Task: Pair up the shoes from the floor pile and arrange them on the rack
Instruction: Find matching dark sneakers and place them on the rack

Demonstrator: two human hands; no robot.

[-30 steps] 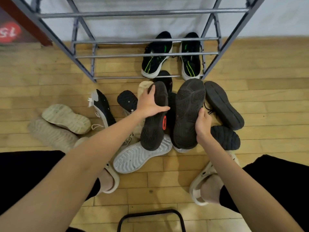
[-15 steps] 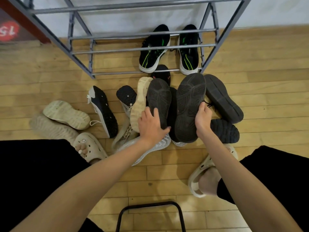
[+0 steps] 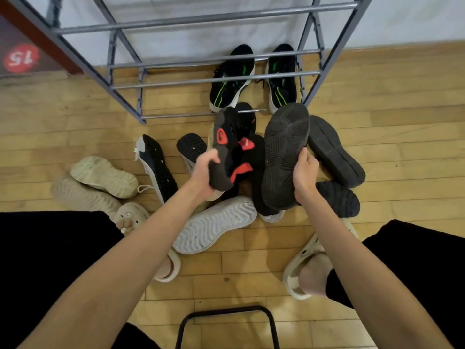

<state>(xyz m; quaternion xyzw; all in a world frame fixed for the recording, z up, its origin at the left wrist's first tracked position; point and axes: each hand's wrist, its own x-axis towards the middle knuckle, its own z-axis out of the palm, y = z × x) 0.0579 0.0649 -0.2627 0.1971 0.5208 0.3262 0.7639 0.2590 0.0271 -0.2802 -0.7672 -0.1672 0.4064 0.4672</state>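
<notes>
L hand [image 3: 205, 170] fingers wrapped round black-red shoe [image 3: 227, 147], R hand [image 3: 305, 172] gripping black shoe [image 3: 285, 152] sole-up

Looking down at a grey metal shoe rack [image 3: 216, 79] on a wooden floor [image 3: 390, 102], with a green-striped black pair [image 3: 232, 81] on its lowest rails. Just in front of the rack, a shoe pile [image 3: 216, 222]. Above it, the left hand [image 3: 205, 172] grips a black shoe with red patches [image 3: 224, 147]; the right hand [image 3: 305, 173] holds a black shoe sole-up [image 3: 284, 157]
</notes>
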